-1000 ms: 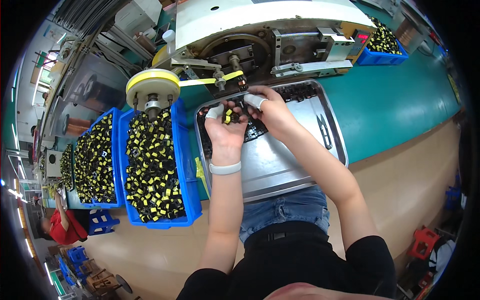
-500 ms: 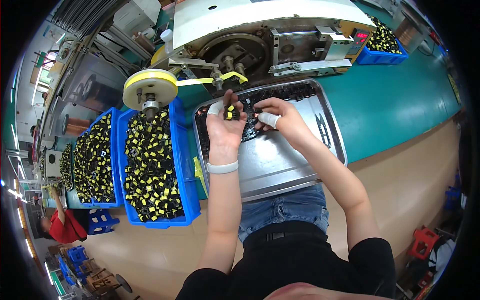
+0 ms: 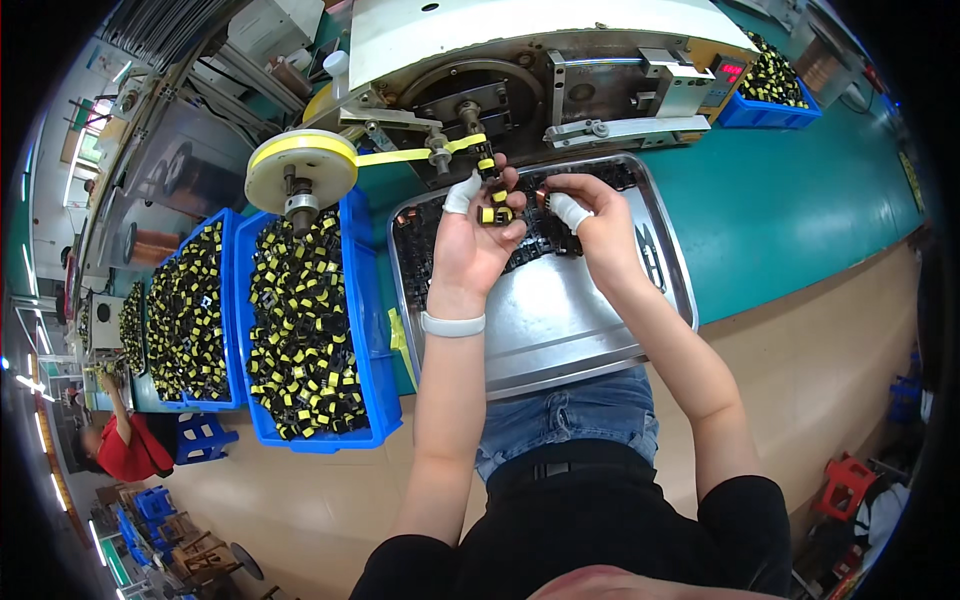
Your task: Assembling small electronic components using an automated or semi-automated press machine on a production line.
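Observation:
My left hand (image 3: 472, 240), thumb wrapped in white tape, is palm up beneath the machine's spindle. Black bobbins with yellow tape (image 3: 495, 214) rest in its curled fingers. Its thumb and fingertips touch another black and yellow bobbin (image 3: 487, 165) at the spindle (image 3: 469, 112). From a reel (image 3: 301, 168) on the left, a yellow tape strip (image 3: 395, 157) runs to that bobbin. To the right, my right hand (image 3: 603, 225), also with a white-wrapped finger, pinches a bobbin wound with copper wire (image 3: 543, 197) over the metal tray (image 3: 560, 320).
Many black bobbins (image 3: 415, 240) lie along the tray's far and left parts, and small snips (image 3: 650, 258) at its right. Blue bins (image 3: 375, 400) of yellow-taped bobbins stand left; another blue bin (image 3: 770, 114) is at far right. A person in red (image 3: 135, 450) sits far left.
My left hand has moved up and right to the spindle, where a bobbin now meets the tape end. My right hand has shifted slightly right, with a copper-wound bobbin showing in its fingertips.

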`<state>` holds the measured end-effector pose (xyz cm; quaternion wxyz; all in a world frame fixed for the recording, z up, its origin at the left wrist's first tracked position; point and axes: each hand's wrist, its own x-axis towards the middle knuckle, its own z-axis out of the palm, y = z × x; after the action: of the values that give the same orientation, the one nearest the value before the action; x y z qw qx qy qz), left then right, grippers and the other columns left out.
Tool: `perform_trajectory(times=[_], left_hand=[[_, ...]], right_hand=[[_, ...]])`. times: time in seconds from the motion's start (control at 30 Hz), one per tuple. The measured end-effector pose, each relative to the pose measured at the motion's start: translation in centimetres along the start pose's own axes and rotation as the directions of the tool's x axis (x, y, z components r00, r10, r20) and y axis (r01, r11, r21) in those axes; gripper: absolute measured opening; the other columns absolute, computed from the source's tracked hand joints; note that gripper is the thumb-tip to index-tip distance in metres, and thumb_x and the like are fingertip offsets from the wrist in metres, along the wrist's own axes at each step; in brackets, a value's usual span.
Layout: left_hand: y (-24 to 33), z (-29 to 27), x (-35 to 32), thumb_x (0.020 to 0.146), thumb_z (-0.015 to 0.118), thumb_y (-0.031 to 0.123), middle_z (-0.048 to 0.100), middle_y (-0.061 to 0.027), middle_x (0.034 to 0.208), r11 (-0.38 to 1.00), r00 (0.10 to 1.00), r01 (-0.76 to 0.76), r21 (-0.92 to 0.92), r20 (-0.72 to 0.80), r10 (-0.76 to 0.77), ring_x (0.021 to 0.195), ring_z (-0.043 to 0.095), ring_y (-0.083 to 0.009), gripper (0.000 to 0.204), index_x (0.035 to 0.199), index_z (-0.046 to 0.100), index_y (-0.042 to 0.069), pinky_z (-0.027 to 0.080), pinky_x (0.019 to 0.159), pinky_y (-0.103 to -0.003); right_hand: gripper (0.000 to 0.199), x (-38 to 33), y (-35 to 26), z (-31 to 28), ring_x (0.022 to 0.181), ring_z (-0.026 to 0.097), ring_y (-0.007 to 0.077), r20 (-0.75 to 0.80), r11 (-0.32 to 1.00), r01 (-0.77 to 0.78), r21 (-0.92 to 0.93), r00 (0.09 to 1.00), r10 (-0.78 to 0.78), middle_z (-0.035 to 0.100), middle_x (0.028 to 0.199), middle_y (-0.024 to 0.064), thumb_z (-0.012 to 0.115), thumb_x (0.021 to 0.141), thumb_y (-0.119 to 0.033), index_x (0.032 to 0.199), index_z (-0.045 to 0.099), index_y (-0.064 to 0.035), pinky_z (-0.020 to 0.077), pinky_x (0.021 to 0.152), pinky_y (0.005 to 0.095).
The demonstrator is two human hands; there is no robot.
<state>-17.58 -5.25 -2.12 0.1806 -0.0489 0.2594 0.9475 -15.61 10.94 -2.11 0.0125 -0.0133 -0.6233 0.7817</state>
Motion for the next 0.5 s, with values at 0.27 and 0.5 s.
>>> perform_trajectory(times=[0.27, 0.5], left_hand=[[-0.4, -0.4, -0.4, 0.084, 0.052, 0.016, 0.056, -0.0058, 0.093, 0.975, 0.996, 0.090, -0.204, 0.039, -0.084, 0.073, 0.049, -0.0168, 0.022, 0.104, 0.056, 0.008, 0.037, 0.051, -0.026], [0.8, -1.1, -1.2, 0.082, 0.047, 0.016, 0.057, -0.0065, 0.096, 0.989, 0.981, -0.125, -0.075, -0.159, 0.112, 0.073, 0.050, -0.0183, 0.031, 0.111, 0.055, 0.011, 0.036, 0.051, -0.027]], right_hand=[[0.017, 0.0, -1.4, 2.9, 0.090, 0.063, 0.0117, -0.123, 0.982, 0.187, -0.028, 0.974, -0.190, 0.068, 0.097, 0.0084, 0.060, 0.086, 0.003, 0.103, 0.063, 0.0032, 0.0482, 0.080, 0.0236], [0.017, 0.9, -0.9, 5.1, 0.084, 0.063, 0.0109, -0.058, 0.967, 0.232, -0.107, 0.969, -0.239, 0.068, 0.093, 0.0083, 0.062, 0.085, 0.003, 0.102, 0.064, 0.0043, 0.0496, 0.074, 0.0234]])
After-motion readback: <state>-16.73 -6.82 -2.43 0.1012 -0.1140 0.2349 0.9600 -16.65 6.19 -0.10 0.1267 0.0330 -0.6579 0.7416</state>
